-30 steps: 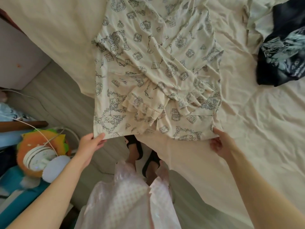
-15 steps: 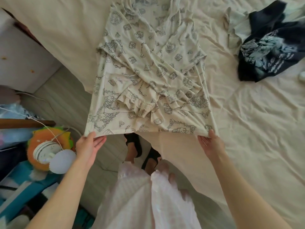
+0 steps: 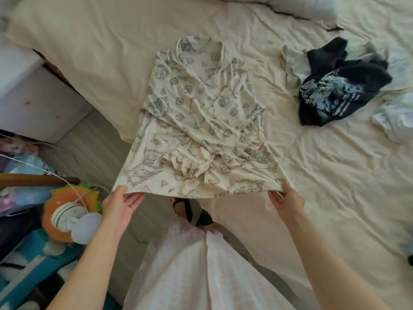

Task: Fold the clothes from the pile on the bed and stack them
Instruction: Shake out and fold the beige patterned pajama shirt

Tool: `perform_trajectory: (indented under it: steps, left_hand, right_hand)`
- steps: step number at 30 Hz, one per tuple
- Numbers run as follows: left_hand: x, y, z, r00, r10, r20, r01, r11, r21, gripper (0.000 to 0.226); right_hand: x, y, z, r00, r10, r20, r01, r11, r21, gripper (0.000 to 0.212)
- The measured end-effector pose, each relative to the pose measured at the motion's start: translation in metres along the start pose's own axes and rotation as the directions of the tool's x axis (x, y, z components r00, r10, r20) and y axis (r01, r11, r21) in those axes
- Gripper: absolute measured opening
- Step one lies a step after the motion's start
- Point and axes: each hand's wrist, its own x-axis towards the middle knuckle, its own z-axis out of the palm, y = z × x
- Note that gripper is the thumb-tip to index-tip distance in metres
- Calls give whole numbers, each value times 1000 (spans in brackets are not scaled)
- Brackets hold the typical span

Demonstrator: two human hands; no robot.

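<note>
You stand on a pale grey wooden floor [image 3: 93,151] beside a wide bed with wrinkled cream sheet [image 3: 335,175]. A white cabinet [image 3: 33,101] is at your left, in soft daylight.

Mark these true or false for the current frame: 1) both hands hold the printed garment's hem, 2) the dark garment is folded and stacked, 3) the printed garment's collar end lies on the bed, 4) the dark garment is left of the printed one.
1) True. The left hand and the right hand each hold a bottom corner of the printed garment.
2) False. The dark garment lies crumpled on the bed.
3) True. The collar end rests on the sheet, and the hem is lifted past the bed edge.
4) False. It lies to the right.
</note>
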Motion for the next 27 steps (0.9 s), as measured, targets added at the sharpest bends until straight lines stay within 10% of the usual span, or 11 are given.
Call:
perform_trajectory:
  steps: [27]
  left_hand:
    - [149,245,281,981,181,75,-162,965,-208,6]
  right_hand:
    - [73,-239,310,930,-181,320,103,964,244,13]
